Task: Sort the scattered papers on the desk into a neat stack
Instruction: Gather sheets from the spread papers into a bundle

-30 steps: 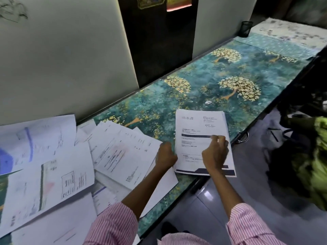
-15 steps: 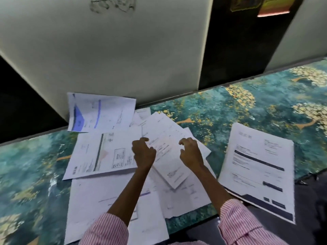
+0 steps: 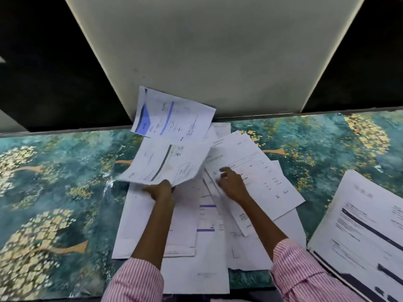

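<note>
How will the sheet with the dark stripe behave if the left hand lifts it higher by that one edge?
Probably floppy: the sheet bows where the left hand grips only its near edge. It looks thin and light, so it may flutter or slip if moved fast. It likely slides easily off the loose papers beneath.

White printed papers lie overlapping and askew in a loose pile at the middle of the desk, reaching from its back edge to its front edge. A sheet with a blue shape leans up at the back edge. A grey-striped sheet is lifted and curled, pinched by the left hand. A squared stack with dark bars lies toward the front right, just beside the pile.
</note>
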